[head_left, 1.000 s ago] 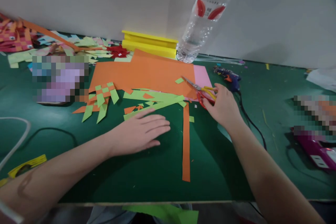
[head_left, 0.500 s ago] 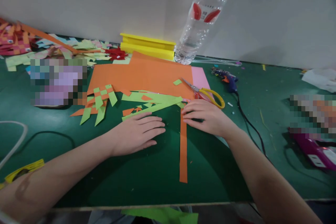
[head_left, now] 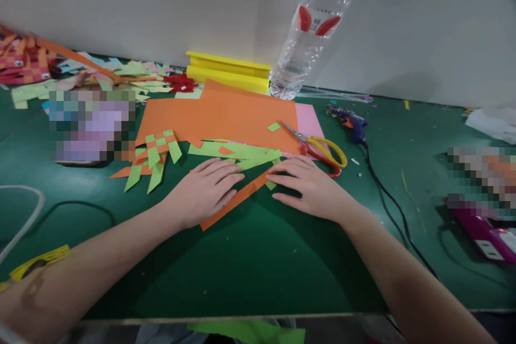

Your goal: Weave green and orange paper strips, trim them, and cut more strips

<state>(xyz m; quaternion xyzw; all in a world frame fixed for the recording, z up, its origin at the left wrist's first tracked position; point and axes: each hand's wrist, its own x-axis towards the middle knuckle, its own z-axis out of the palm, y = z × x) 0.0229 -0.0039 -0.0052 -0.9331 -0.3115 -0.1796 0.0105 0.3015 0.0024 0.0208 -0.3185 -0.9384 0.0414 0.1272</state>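
Note:
A narrow orange paper strip (head_left: pixel 242 193) lies slantwise on the green table between my hands. My right hand (head_left: pixel 308 185) has its fingertips on the strip's upper end, with the thumb a little apart below. My left hand (head_left: pixel 207 191) lies flat, fingers stretched out, its thumb side over the strip's lower part. Green paper strips (head_left: pixel 237 151) and small scraps lie just beyond my fingers, partly hidden by the left hand. Scissors (head_left: pixel 318 148) with yellow and red handles rest beyond my right hand. A woven green and orange paper figure (head_left: pixel 155 153) lies left of them.
Orange sheets (head_left: pixel 242 113) lie at the back, over a pink sheet (head_left: pixel 308 118). Behind stand a tilted clear bottle (head_left: pixel 300 48) and a yellow folded piece (head_left: pixel 228 72). A glue gun (head_left: pixel 352 123) with a black cord is at right, near a magenta power strip (head_left: pixel 479 231). Paper scraps (head_left: pixel 133 68) heap back left.
The orange strip has swung from pointing straight toward me to a slant, its near end now to the left by my left hand. Both hands have shifted slightly left.

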